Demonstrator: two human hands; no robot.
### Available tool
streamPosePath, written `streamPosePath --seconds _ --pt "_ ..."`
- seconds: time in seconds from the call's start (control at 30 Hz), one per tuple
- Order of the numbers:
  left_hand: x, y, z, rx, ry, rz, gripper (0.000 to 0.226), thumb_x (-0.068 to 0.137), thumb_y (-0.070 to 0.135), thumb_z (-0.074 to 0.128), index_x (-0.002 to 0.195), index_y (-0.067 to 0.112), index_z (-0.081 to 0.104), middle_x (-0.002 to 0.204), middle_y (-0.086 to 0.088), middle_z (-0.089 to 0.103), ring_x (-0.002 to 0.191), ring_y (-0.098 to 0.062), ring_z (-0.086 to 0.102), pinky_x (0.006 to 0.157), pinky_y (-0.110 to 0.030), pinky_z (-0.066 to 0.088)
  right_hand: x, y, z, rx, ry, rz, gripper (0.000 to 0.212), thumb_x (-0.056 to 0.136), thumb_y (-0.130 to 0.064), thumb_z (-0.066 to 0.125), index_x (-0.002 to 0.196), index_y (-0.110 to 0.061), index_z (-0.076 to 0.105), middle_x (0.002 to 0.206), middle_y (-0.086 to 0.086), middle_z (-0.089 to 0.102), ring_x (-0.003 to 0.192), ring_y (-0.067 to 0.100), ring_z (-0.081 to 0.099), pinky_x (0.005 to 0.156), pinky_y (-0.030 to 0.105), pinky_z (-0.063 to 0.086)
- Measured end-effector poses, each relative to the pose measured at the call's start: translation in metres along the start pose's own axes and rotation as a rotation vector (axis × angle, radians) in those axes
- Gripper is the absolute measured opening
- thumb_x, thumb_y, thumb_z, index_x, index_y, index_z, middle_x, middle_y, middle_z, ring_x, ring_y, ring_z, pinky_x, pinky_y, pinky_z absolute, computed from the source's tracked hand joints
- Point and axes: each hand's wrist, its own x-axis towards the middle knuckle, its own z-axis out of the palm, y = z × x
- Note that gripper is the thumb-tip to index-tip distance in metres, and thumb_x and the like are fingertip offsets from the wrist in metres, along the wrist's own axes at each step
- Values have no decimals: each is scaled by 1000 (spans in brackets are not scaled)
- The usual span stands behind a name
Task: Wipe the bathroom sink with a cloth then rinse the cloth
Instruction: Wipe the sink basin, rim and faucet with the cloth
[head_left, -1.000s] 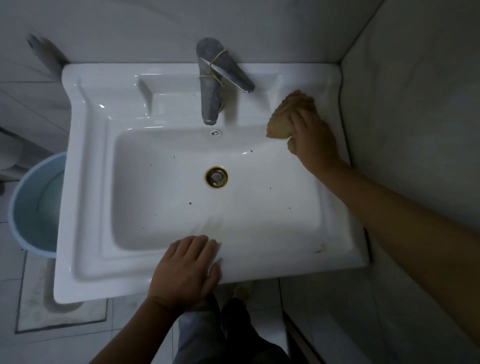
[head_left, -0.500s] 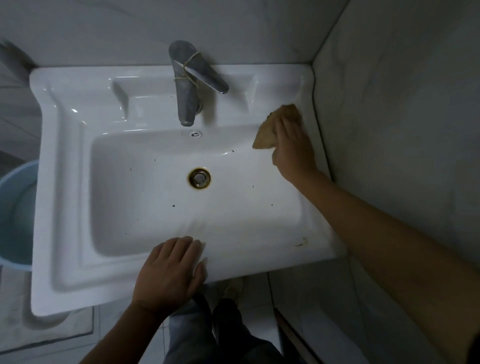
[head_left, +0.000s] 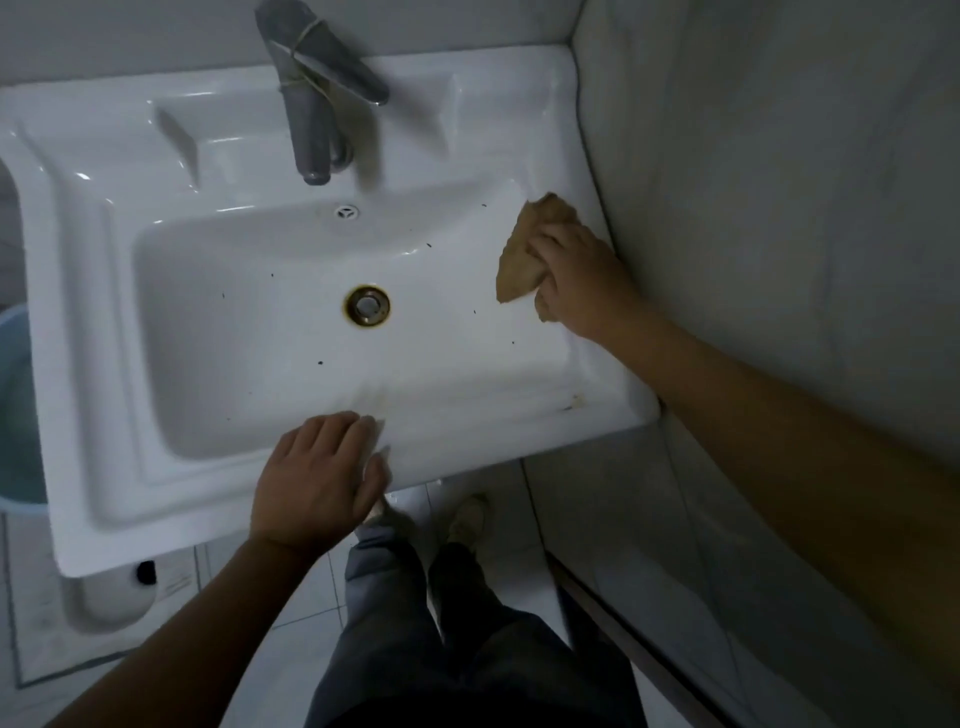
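A white rectangular bathroom sink (head_left: 93, 291) fills the middle of the view, with dark specks scattered in its basin and a rusty ring around the drain (head_left: 368, 305). My right hand (head_left: 582, 275) presses a tan cloth (head_left: 524, 254) against the sink's right rim, close to the wall. My left hand (head_left: 317, 478) lies flat on the sink's front edge, fingers together, holding nothing. A grey metal faucet (head_left: 311, 98) with a rubber band around its handle stands at the back; no water runs from it.
A tiled wall (head_left: 779, 182) runs along the sink's right side. A pale blue bucket (head_left: 15, 415) stands on the floor at the left. My legs and a shoe (head_left: 467, 514) show below the sink on the tiled floor.
My right hand has dragged the cloth from the back right corner toward me along the right rim. The left hand has stayed on the front edge. The view has shifted right and down.
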Motion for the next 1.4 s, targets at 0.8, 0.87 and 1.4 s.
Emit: streamPosePath --seconds 0.8,0.87,1.4 --pt "-2 1 2 -9 12 -4 41 97 41 42 120 11 60 110 -10 67 96 -30 60 77 -41 48 -141 -158 44 231 63 156 35 93 -40 56 115 -13 57 113 7 60 105 26 52 85 38 44" --pt "-2 1 2 -14 18 -7 41 97 40 42 120 12 60 110 -9 67 95 -31 60 77 -41 48 -139 -140 32 358 110 180 29 90 -34 62 110 -13 61 105 6 64 100 25 55 80 38 45" --pt "-2 2 0 -29 51 -1 37 96 37 47 117 11 62 104 -8 67 90 -30 60 73 -40 47 -163 -67 46 243 245 270 39 92 -33 61 126 -14 65 120 7 63 113 27 51 94 40 45"
